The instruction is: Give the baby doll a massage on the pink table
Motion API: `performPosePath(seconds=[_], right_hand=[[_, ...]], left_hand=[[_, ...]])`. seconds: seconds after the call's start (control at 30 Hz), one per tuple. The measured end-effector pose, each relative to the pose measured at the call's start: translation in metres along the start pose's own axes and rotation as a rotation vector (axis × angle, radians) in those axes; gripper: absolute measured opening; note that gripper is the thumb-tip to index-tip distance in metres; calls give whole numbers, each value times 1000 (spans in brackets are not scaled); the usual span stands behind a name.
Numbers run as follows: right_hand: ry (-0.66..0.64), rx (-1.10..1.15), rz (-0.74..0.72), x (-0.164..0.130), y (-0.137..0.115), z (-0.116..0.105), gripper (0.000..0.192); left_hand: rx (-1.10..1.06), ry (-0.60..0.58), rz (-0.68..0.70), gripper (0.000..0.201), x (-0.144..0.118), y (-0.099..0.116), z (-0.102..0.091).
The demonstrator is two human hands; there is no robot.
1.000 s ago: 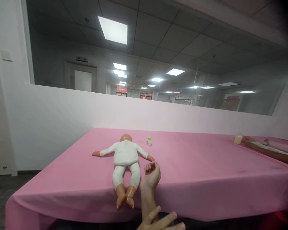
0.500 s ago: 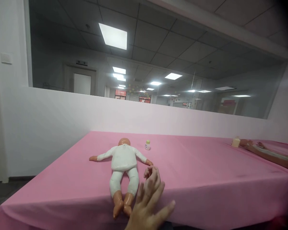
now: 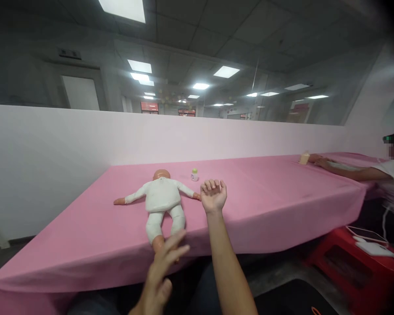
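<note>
The doll (image 3: 160, 201) lies face-up near the table's (image 3: 282, 192) front edge — feet overhanging. The right hand (image 3: 213, 195) (palm up, fingers loose) rests beside its arm; the left hand (image 3: 162, 269) hovers open, empty, by its feet.

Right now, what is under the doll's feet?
The doll lies on the pink tablecloth, legs reaching the near edge. The left hand covers its feet, so what lies beneath them cannot be seen.

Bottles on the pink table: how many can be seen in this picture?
2. A small white bottle with a green cap stands beside the doll's head. A cream bottle stands far right, by another person's hand. Others may be out of view.
</note>
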State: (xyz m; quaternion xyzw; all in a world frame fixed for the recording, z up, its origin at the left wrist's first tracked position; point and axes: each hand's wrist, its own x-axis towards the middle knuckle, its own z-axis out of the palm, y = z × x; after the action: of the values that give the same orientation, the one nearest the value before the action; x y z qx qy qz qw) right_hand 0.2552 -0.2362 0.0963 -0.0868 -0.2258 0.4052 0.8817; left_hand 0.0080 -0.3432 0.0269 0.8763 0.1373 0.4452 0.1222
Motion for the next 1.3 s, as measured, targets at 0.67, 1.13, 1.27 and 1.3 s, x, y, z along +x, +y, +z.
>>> performPosePath(seconds=[0.67, 1.13, 1.27, 1.3], right_hand=[[271, -675, 15, 170, 63, -107, 21], [-52, -1230, -12, 221, 154, -165, 81], [-126, -1233, -19, 239, 171, -175, 92], [-139, -1236, -29, 241, 174, -178, 93]], left_hand=[[-166, 511, -700, 45, 152, -293, -159], [295, -12, -305, 51, 76, -279, -91], [375, -282, -196, 58, 77, -268, -78], [387, -310, -208, 56, 77, -269, -76]])
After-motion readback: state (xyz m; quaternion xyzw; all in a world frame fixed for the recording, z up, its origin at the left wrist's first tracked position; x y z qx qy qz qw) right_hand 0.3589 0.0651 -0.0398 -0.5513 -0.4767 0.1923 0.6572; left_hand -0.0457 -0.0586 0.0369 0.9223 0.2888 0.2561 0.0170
